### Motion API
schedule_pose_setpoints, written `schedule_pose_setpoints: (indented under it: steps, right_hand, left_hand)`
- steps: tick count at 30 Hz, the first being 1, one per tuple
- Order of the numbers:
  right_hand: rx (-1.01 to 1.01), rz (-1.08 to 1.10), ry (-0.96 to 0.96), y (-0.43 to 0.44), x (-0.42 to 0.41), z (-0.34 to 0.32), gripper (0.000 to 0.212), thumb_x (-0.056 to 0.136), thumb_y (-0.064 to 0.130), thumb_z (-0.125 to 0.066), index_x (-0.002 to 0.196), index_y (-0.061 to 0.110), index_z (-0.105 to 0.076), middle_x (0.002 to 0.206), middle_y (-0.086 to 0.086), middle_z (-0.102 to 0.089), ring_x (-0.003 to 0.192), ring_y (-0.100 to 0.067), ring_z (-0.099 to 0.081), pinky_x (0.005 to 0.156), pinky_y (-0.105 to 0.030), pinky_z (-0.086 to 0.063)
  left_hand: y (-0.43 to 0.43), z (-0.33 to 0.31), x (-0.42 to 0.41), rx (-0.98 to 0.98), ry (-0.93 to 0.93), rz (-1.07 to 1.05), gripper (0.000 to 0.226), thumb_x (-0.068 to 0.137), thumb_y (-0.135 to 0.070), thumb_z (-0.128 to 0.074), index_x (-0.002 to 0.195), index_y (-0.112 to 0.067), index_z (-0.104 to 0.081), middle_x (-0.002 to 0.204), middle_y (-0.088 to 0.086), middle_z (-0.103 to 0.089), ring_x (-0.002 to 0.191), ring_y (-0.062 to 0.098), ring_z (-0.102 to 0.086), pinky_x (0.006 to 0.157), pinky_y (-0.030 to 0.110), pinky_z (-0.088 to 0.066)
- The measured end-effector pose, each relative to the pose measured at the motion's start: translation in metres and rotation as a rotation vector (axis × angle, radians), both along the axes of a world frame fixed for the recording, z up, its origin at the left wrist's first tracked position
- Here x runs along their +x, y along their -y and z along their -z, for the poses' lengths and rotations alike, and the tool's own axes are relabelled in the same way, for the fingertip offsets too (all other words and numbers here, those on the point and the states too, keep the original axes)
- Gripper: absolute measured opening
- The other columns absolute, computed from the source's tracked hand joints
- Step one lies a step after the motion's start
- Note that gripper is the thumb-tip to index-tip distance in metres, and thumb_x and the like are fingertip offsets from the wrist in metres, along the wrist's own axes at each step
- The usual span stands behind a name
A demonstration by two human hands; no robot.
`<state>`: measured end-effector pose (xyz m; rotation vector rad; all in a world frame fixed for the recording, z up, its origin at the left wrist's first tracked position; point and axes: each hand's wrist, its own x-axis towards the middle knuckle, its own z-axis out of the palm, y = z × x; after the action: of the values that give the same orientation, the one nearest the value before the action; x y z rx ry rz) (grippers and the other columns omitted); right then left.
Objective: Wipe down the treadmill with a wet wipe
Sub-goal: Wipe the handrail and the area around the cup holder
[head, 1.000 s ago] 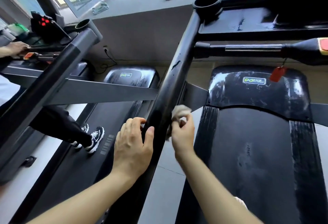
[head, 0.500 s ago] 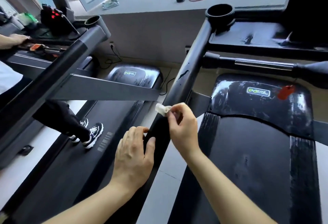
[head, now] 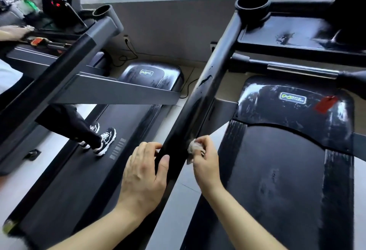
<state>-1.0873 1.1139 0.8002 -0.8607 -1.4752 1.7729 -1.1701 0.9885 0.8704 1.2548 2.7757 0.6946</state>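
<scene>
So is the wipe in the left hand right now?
No, the right hand pinches the wet wipe against the black treadmill post, while the left hand grips the post bare.

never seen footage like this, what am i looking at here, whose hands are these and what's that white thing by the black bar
This is one picture from a wide-angle camera worn on a person's head. It looks forward and down, so both hands belong to the wearer. No robot is involved.

The person faces a treadmill. Its dark running belt is on the right, with the shiny motor cover beyond it and a red tag over the cover.

The left hand grips the slanted black frame bar. The right hand pinches a crumpled white wet wipe against the bar's right side to clean it.

On the left is a second treadmill, where another person's black-and-white sneakers stand on the belt.
</scene>
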Motion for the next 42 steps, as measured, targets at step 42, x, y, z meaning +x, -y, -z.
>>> schedule_pose_setpoints:
  steps: [42]
  right_hand:
    - [0.233,0.169,0.044,-0.132,-0.046,-0.038,0.016,0.095,0.004,-0.063,0.086,0.015,-0.056,0.080,0.003,-0.059,0.076,-0.012,-0.058,0.073,-0.032,-0.046]
  left_hand:
    - [-0.101,-0.001,-0.007,-0.170,-0.181,-0.050,0.056,0.082,-0.054,-0.055,0.127,-0.021,-0.048,0.109,-0.006,-0.048,0.100,0.021,-0.053,0.088,0.038,-0.044]
